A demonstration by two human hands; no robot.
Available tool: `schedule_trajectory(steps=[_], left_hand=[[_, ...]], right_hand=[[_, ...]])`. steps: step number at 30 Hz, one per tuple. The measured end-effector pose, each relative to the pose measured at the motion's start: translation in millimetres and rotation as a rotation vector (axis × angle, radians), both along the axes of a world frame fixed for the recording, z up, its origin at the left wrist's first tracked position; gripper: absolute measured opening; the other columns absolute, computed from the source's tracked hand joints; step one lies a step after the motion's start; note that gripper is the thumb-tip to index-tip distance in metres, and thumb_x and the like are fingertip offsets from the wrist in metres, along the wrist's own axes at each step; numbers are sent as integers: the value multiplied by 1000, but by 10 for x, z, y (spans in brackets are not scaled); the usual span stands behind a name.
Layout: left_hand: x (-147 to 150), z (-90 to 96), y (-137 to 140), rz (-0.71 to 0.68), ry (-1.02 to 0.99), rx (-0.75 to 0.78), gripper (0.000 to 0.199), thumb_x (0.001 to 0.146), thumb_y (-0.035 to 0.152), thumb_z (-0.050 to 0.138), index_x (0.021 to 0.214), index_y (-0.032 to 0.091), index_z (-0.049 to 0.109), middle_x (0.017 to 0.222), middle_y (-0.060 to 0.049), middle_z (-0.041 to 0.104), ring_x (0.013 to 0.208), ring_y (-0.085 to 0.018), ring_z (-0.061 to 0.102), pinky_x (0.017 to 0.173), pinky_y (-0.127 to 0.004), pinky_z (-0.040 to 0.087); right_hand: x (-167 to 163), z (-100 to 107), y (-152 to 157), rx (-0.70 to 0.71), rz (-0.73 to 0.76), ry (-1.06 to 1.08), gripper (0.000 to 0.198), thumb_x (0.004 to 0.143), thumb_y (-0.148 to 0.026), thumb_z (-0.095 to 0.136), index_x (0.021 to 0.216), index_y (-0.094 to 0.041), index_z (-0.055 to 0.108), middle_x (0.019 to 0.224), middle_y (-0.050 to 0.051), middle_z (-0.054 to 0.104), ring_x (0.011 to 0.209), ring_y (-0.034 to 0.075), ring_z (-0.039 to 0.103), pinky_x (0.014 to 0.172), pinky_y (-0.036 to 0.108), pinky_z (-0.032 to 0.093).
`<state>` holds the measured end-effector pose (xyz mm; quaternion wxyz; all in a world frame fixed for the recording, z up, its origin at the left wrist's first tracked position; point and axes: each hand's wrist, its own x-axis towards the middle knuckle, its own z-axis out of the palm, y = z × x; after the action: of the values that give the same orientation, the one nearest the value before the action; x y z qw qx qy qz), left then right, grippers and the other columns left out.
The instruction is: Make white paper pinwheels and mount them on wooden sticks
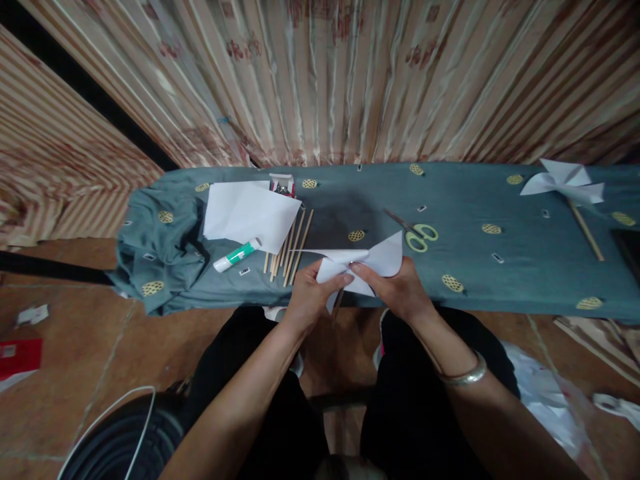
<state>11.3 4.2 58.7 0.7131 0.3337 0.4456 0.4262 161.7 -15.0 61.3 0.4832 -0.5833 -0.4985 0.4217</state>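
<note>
Pinching white paper pinwheel [386,257]: left hand [310,295], right hand [406,288]. Label [241,253] on green-white tube [221,265] unreadable.

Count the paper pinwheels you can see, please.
2: one pinwheel held by the left hand and right hand; the second pinwheel lies far right on the blue-grey cloth.

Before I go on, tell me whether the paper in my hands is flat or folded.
Folded: the white paper curls into vanes between the left hand and right hand.
</note>
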Motion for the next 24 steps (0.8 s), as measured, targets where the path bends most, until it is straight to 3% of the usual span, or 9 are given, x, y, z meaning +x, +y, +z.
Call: schedule_trajectory(steps=[4,6,8,10,14,17,20,22,24], left_hand=[[-31,-34,-24,5,24,11,39,49,26,91,84,14,78,79,-3,77,70,-17,67,76,-30,52],[-78,-72,21,41,51,20,40,49,26,91,84,14,77,77,-3,76,70,-17,67,77,-32,53],[-113,-127,148,124,107,66,38,54,28,89,86,14,75,82,-4,77,75,-18,68,80,-33,53],[-104,-184,336,148,114,127,41,58,32,86,93,15,73,91,-5,77,84,-21,70,87,-37,53],[-16,-185,570,140,293,465,66,62,35,84,121,18,62,127,-13,66,127,-31,56,110,-45,41],[-20,-32,406,261,498,665,79,72,36,80,142,24,47,155,-12,43,148,-30,31,122,-47,21],[-13,174,126,143,434,714,59,78,36,76,134,26,58,145,-10,55,137,-27,47,116,-43,33],[32,270,10,-69,254,564,41,80,36,75,119,25,69,122,-8,70,109,-23,64,96,-36,50],[88,311,-26,-104,145,471,34,76,33,78,109,24,74,104,-5,74,90,-18,66,83,-30,53]], right_hand=[[90,-28,60,-33,24,177,50,67,-43,83,109,-20,72,108,9,75,95,25,70,86,40,56],[197,1,75,19,-80,254,67,61,-41,88,122,-25,66,123,8,70,108,25,67,96,42,52],[314,97,43,90,-246,334,67,61,-42,89,122,-28,65,129,6,67,116,24,63,104,41,47],[386,246,-42,102,-323,468,51,72,-47,82,117,-28,67,127,6,68,116,21,63,106,39,44],[300,507,-256,-76,9,917,51,84,-63,64,117,-25,69,114,7,74,98,16,68,92,30,51],[164,559,-339,-183,207,1144,55,86,-61,62,121,-19,69,102,8,77,87,13,67,85,26,51],[100,518,-353,-259,289,1282,55,87,-57,64,121,-15,68,94,7,77,81,12,66,79,23,51],[99,477,-347,-308,302,1349,54,87,-55,65,119,-13,69,89,6,76,76,11,65,74,21,51],[110,445,-341,-355,290,1401,52,88,-54,65,117,-11,70,83,4,74,70,9,62,69,19,50]])
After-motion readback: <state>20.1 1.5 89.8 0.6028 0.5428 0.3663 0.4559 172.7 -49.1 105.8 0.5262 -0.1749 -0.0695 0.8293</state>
